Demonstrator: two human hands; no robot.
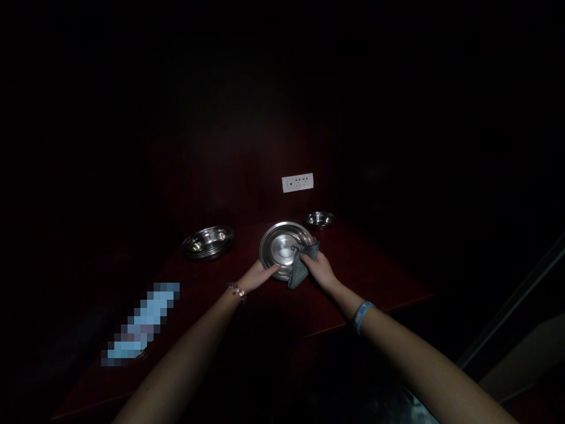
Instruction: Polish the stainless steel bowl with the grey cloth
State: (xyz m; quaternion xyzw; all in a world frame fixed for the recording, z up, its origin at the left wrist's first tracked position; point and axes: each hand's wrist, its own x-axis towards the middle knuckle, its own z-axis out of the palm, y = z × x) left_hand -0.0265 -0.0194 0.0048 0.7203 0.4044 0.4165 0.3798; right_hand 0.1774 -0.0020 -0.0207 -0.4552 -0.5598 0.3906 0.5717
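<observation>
Steel bowl (282, 250) looks mid-wipe, your left hand (257, 277) gripping it, right hand (322, 271) pinching gray cloth (299, 271) over its rim, so maybe rotate next.

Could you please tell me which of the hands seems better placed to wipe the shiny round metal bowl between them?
Probably the right hand: it holds the grey woven cloth at the right edge of the shiny round metal bowl, while the left hand grips the bowl's lower left.
</observation>
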